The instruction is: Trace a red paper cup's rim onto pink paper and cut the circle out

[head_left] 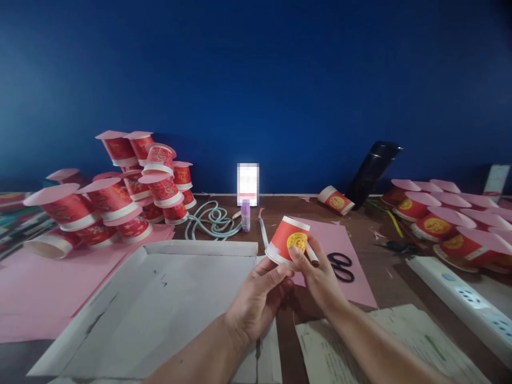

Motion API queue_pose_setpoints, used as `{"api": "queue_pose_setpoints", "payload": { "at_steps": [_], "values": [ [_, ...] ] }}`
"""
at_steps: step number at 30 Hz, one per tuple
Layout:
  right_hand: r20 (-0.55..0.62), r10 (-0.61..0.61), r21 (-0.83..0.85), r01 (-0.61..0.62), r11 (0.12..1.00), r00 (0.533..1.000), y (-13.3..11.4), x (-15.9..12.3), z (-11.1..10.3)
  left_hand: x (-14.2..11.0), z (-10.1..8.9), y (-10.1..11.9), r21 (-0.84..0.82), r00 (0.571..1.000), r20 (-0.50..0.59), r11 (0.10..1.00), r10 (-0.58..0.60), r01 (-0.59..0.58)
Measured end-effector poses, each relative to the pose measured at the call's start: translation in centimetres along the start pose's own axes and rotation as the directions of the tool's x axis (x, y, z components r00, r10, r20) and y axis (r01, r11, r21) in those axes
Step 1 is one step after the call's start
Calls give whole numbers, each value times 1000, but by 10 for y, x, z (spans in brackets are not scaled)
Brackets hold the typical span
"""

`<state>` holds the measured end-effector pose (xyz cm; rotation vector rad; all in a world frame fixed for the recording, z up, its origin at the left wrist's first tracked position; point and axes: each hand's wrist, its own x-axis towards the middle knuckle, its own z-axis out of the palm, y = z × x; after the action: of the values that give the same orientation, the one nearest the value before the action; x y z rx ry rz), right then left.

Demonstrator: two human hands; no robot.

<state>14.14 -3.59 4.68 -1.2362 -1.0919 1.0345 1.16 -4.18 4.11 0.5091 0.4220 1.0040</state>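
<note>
A red paper cup [288, 240] with a yellow round emblem is between my two hands, tilted, its wider rim down and its white base up. My left hand [264, 290] has its fingers closed round the rim from below. My right hand [320, 272] presses its thumb on the emblem, fingers wrapped round the cup's right side. A small white, dark-ended piece [312, 257] shows beside the right fingers; I cannot tell its kind. Beyond that hand, black-handled scissors [341, 268] lie on a pink paper sheet [358, 285].
Stacked red cups with pink paper tops [116, 202] stand left, and more capped cups [452, 213] right. Nearby are a white box lid [160, 309], a coiled cable [212, 226], a purple tube [245, 217], a fallen cup [335, 201], a leaning black flask [372, 173] and a power strip [464, 298].
</note>
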Motion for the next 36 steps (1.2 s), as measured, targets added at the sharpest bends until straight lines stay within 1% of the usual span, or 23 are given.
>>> {"api": "queue_pose_setpoints", "payload": {
  "at_steps": [2, 3, 5, 6, 8, 9, 11, 13, 15, 17, 19, 21, 25, 28, 31, 33, 34, 36],
  "values": [
    [37, -25, -38, 27, 999, 999, 2, 1, 0, 1, -1, 1, -56, 997, -72, 998, -4, 0],
    [45, -57, -63, 60, 996, 997, 3, 2, 0, 2, -1, 2, -82, 994, -112, 997, -4, -5],
    [18, -194, -129, 195, 972, 981, 6, 4, -1, 4, -2, 4, -127, 986, -167, 991, 8, -29],
    [-11, -288, -177, 282, 943, 958, 7, 5, -2, 4, -3, 6, -142, 982, -186, 989, 19, -46],
    [-59, -467, -283, 433, 855, 882, 9, 6, -5, 5, -4, 8, -157, 972, -230, 984, 43, -81],
    [-60, -519, -317, 477, 820, 852, 9, 5, -7, 6, -4, 8, -160, 967, -248, 982, 55, -97],
    [-39, -580, -323, 539, 778, 814, 7, 1, -10, 8, -6, 8, -166, 969, -233, 979, 77, -118],
    [34, -624, -305, 602, 738, 781, 5, -6, -13, 9, -8, 7, -171, 977, -180, 975, 111, -143],
    [171, -664, -322, 678, 661, 728, 2, -12, -14, 10, -10, 5, -166, 980, -141, 973, 137, -160],
    [295, -674, -349, 733, 584, 678, 0, -17, -14, 11, -13, 3, -145, 980, -135, 976, 146, -165],
    [343, -668, -371, 749, 550, 660, -2, -19, -13, 11, -14, 2, -126, 979, -141, 978, 149, -167],
    [338, -671, -383, 747, 543, 660, -4, -19, -13, 12, -15, 1, -115, 975, -160, 978, 156, -176],
    [291, -680, -402, 731, 551, 673, -7, -17, -13, 13, -14, 0, -87, 965, -209, 980, 156, -177],
    [285, -675, -417, 722, 552, 681, -6, -16, -12, 13, -15, 0, -72, 958, -237, 981, 161, -182],
    [273, -651, -416, 697, 584, 708, -4, -17, -12, 12, -15, 2, -95, 955, -265, 981, 136, -166],
    [233, -616, -399, 651, 645, 753, -2, -17, -11, 12, -14, 4, -114, 954, -277, 982, 115, -151],
    [197, -579, -375, 607, 701, 791, -1, -16, -10, 11, -14, 5, -122, 953, -282, 982, 107, -146],
    [114, -436, -260, 451, 854, 893, 2, -13, -8, 11, -12, 6, -137, 952, -289, 980, 97, -141]
  ]
}}
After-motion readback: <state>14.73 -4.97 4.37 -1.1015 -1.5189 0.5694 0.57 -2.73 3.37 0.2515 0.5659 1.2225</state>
